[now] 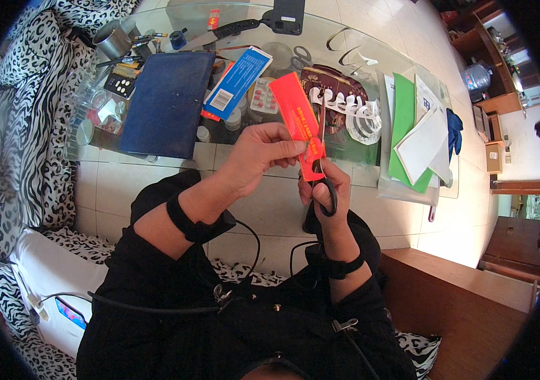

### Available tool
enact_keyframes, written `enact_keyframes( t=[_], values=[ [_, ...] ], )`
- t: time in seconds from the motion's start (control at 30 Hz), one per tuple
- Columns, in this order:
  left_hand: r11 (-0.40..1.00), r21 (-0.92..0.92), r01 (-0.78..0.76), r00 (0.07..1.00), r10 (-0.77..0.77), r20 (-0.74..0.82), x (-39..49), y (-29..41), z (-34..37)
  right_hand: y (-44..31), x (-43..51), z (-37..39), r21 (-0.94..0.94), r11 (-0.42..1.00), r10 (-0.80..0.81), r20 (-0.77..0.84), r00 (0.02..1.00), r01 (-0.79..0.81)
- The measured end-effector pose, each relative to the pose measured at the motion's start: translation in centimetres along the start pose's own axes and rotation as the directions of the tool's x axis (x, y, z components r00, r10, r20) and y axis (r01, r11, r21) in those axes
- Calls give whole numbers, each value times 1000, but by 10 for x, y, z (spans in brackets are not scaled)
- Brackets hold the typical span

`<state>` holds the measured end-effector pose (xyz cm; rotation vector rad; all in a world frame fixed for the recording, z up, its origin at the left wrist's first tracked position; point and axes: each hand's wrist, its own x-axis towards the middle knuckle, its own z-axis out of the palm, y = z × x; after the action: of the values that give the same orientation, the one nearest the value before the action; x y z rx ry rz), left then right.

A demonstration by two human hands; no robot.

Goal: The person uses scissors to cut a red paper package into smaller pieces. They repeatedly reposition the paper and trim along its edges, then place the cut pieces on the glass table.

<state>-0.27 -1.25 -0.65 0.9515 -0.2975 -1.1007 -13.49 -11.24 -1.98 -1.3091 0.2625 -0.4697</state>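
Observation:
Between the thumb and fingers of my left hand [255, 154] is a flat red paper strip [294, 107] with yellow printing, possibly a piece of packaging. A notch shows near its lower end. My right hand [332, 187] grips black-handled scissors [329, 202], with a narrow blade pointing away from me along the strip's right edge. I cannot tell whether the blades are cutting the paper. Just beyond the scissors, a white paper cut-out [365, 121] with scalloped curls lies over a dark maroon printed item [332, 78] on the glass table [194, 164].
A dark blue folder [168, 104] lies left, beside a blue box [239, 83] and a blister pack of capsules [264, 95]. Farther back are a knife [222, 33] and grey scissors [301, 56]. Green paper [400, 128] and white sheets [422, 142] overlap at right. Cables [255, 247] run near my forearms.

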Motion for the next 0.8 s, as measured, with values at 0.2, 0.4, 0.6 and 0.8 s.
enact_keyframes(
  t=[0.2, 0.4, 0.6, 0.8],
  values=[
    [998, -49, -32, 999, 31, -37, -1, 5, 0, -2, -3, -2, -36, 999, 34, -12, 999, -34],
    [999, -16, -31, 999, 31, -26, -1, 13, -8, -5, -3, -9, 69, 992, 103, 84, 991, -109],
    [995, -5, -101, 991, 100, -92, 0, 18, -9, -6, -4, -8, 32, 991, 127, 95, 987, -130],
    [993, -25, -119, 987, 115, -114, 0, 23, -10, -7, -5, -8, -4, 988, 154, 102, 983, -155]
  ],
)
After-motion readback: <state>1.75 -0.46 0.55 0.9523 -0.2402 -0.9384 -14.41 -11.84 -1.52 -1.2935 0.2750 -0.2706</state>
